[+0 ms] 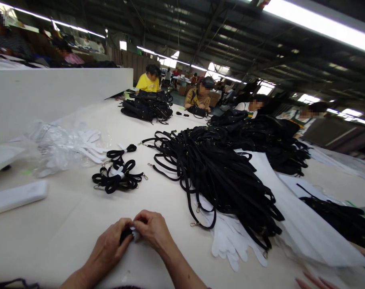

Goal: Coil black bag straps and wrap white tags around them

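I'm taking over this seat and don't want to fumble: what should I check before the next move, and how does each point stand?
1. Black strap held by the left hand: ok.
2. Right hand close to the white strip: ok, it is right at it.
3. White strip fastened around the strap: cannot tell, the hands hide it.
4. Spare white strips uncovered: not ok, the heap of loose straps lies over part of them.
5. Loose straps lying apart: not ok, they overlap in a heap.
6. Other person's hand away from the work: ok, it is at the lower right edge.
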A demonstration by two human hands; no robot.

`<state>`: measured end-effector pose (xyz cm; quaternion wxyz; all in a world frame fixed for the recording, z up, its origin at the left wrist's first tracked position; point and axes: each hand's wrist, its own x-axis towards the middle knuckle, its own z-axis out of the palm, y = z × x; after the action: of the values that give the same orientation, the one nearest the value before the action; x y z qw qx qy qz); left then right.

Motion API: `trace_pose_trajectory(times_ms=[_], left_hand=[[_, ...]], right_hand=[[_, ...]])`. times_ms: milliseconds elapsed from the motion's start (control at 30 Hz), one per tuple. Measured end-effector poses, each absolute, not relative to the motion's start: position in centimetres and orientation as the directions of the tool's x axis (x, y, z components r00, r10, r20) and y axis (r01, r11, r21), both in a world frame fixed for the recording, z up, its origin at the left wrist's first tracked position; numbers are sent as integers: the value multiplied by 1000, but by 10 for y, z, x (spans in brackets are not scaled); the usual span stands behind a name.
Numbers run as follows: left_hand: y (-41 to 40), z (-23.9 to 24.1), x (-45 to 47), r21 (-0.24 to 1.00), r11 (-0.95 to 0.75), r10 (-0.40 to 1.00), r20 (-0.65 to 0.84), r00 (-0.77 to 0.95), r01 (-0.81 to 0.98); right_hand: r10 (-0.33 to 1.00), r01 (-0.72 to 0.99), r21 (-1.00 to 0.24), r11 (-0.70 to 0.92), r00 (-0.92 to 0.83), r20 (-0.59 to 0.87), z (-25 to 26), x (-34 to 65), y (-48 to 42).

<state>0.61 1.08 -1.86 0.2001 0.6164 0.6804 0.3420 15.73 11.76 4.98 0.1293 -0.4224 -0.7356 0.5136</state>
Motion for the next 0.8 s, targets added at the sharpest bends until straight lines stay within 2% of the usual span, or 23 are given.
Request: trace_pose_trajectory(times_ms=[133, 233, 367, 533, 633, 733, 800], left_hand=[[10, -21, 6, 719, 17, 977, 137, -166, 695], [12, -20, 5, 723, 20, 978, 130, -164, 691], [18, -12, 4, 695, -14, 992, 100, -78, 719], [23, 1, 7, 750, 50, 997, 3, -79, 660], [26, 10, 7, 855, 117, 993, -92, -76, 505], [30, 17, 7, 955, 213, 977, -206, -54, 206], [32, 21, 9, 952, 305, 950, -307, -57, -33]], right_hand=[[772, 532, -790, 304, -624, -123, 54, 161, 116], [781, 524, -723, 450, -623, 35, 54, 162, 114], [765, 350, -768, 537, -586, 268, 54, 164, 107], [783, 173, -823, 540, -462, 417, 57, 175, 98], [715, 124, -758, 640, -458, 529, 62, 184, 94], [539, 123, -574, 810, -542, 645, 68, 192, 91], [421, 111, -453, 884, -607, 674, 68, 196, 92]])
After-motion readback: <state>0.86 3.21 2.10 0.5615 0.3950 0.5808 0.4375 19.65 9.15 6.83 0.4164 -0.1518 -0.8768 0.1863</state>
